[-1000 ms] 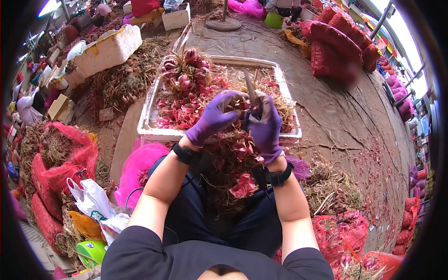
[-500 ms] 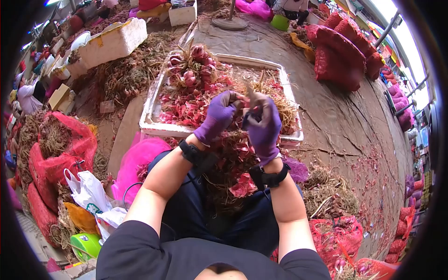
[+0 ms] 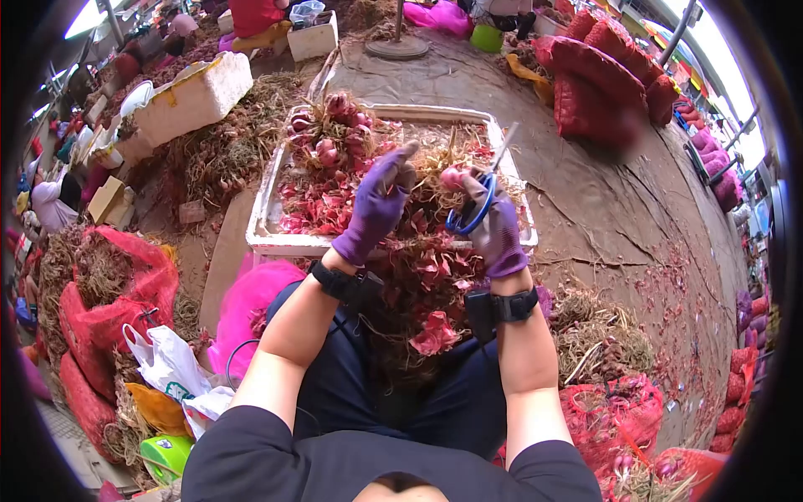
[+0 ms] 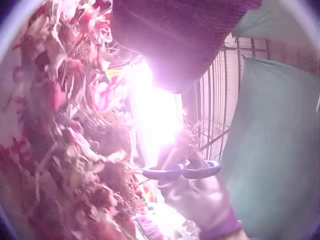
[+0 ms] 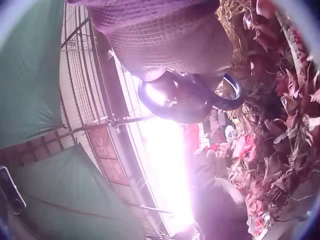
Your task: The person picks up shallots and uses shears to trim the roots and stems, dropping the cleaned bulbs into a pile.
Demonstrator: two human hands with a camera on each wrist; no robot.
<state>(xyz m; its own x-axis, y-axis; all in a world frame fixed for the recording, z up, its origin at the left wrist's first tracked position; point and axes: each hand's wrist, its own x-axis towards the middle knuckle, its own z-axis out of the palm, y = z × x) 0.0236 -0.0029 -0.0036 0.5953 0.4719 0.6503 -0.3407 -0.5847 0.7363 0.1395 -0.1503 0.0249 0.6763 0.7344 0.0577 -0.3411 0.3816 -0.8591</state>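
Note:
Scissors with blue handles (image 3: 473, 222) are gripped in my gloved right hand (image 3: 499, 232), blades pointing up and to the right. At its fingertips the same hand pinches a pink shallot bulb (image 3: 454, 177). To the left, my gloved left hand (image 3: 376, 209) is raised with its fingers extended, holding nothing visible. Both hands are over the near side of a white foam tray (image 3: 288, 243) holding a shallot bunch (image 3: 328, 151), red skins and dry roots. In the right wrist view the scissor handles (image 5: 172, 102) hang below the right hand (image 5: 170, 42).
Skins and dry stalks (image 3: 435, 330) heap over the lap, near the tray. Mesh sacks (image 3: 611, 418) and dry stalks lie at the right, a pink net (image 3: 251, 309) and white plastic bags (image 3: 167, 360) at the left. Behind stands a foam box (image 3: 196, 96).
My hands have separated from where they met above the tray. The right hand has turned, its scissor blades now pointing right and up; the left has moved left with its fingers extended.

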